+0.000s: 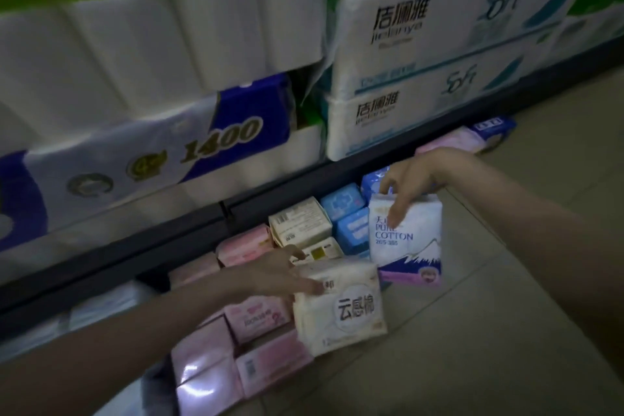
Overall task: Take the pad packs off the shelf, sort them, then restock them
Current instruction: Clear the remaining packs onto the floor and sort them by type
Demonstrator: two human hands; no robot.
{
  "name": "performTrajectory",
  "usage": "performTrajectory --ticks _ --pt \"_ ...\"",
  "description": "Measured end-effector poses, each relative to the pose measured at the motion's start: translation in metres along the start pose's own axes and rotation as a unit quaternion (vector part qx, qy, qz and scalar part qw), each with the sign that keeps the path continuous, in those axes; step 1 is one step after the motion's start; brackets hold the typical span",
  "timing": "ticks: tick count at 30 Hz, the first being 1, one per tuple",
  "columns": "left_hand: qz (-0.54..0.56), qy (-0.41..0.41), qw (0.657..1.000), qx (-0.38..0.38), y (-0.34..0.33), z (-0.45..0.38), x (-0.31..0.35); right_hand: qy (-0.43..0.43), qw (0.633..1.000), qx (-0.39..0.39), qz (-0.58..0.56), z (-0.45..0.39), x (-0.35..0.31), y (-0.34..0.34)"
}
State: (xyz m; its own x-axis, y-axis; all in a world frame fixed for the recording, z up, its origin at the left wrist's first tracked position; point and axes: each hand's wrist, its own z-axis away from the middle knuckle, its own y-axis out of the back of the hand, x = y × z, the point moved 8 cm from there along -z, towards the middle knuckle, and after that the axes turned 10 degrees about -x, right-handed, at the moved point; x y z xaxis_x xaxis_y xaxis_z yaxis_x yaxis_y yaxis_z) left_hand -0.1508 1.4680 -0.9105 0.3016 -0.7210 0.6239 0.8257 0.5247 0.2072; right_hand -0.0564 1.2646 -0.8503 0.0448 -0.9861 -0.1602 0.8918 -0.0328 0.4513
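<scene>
The right hand (410, 184) pinches the top edge of a white, glossy plastic pad pack (407, 236) printed "PURE COTTON" with a blue mountain picture, thumb in front and fingers curled behind; the pack hangs upright above the floor at the right of the heap. The left hand (282, 275) grips the top left corner of a cream, soft-looking pad pack (341, 309) bearing a round white label with dark characters; its fingers curl round the pack's edge, and the pack stands tilted at the near side of the heap.

Both packs are off the shelf, over the pale tiled floor (489, 331). Beneath and behind them lie more squarish, pillowy packs in shiny film: about seven pink packs (202, 351) to the left and near, three blue packs (351, 219) toward the far right, and two cream boxy packs (300, 221) showing barcodes between them. Further right, against the shelf base, lie a pale pink pack and a blue-and-white pack (494, 127), blurred.

The dark shelf edge (135, 246) runs diagonally above the heap. On it stand bulky wrapped toilet-roll bundles: one white and blue marked "1400" (209, 149), with plain white rolls stacked above, and two stacked white and teal bundles (422, 54) on the right.
</scene>
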Motion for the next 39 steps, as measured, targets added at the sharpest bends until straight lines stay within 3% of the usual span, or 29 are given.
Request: performTrajectory --ticks 5,8,9,11,17,22,25,32,39 --pt "-0.161 -0.055 0.985 0.016 -0.044 -0.035 0.009 -0.052 0.997 0.02 0.056 -0.006 0.025 -0.003" --pt "-0.414 0.002 0.909 0.05 -0.062 -0.045 -0.002 -0.048 0.997 0.036 0.046 -0.007 0.03 -0.01" --pt "-0.472 0.03 0.879 0.052 -0.066 -0.047 -0.008 -0.042 0.998 0.037 0.035 -0.008 0.031 -0.014" --pt "-0.518 0.058 0.851 0.065 -0.067 -0.05 -0.011 -0.025 0.999 0.038 0.011 -0.011 0.03 -0.021" --pt "-0.461 -0.031 0.875 0.144 -0.032 -0.034 0.004 0.028 0.996 0.08 -0.016 -0.012 0.023 -0.029" --pt "-0.38 -0.046 0.918 0.101 -0.007 -0.014 -0.015 0.058 0.991 0.117 -0.009 -0.006 0.004 -0.025" --pt "-0.408 -0.033 0.909 0.072 0.006 0.0 -0.028 0.098 0.983 0.153 -0.027 0.003 -0.025 -0.018" --pt "-0.436 0.019 0.893 0.108 0.064 0.078 -0.086 0.223 0.963 0.151 0.02 0.004 -0.159 -0.029" --pt "-0.224 0.021 0.956 0.188 0.117 0.191 -0.163 0.35 0.912 0.172 0.126 0.013 -0.323 -0.055"
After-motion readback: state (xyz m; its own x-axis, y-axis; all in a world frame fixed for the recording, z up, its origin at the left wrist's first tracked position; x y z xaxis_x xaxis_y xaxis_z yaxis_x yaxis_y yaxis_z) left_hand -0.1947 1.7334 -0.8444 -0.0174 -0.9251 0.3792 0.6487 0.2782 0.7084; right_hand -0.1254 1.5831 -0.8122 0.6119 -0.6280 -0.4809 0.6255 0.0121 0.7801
